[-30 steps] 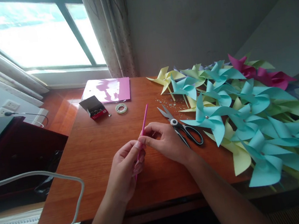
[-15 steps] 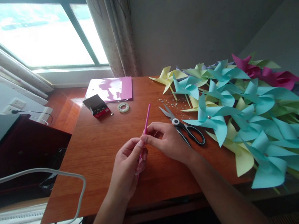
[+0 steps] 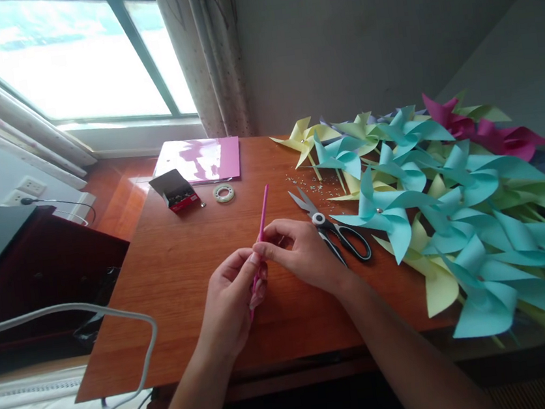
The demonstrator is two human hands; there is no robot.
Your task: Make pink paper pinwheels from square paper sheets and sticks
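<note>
Across the wooden counter (image 3: 176, 268), paper pinwheels (image 3: 463, 176) crowd the right side, where a careless sweep could crush their curled vanes. Parted scissors (image 3: 319, 220) lie just left of them, exposed blades risking a nick. The left grip (image 3: 230, 296) and right grip (image 3: 302, 253) pinch a slim pink stick (image 3: 264, 209), tilted above the counter; if hollow, it could crease under uneven twisting.

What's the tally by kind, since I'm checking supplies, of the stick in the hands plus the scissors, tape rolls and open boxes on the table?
Pink stick: 1
Scissors: 1
Tape roll: 1
Open box: 1
Total: 4
</note>
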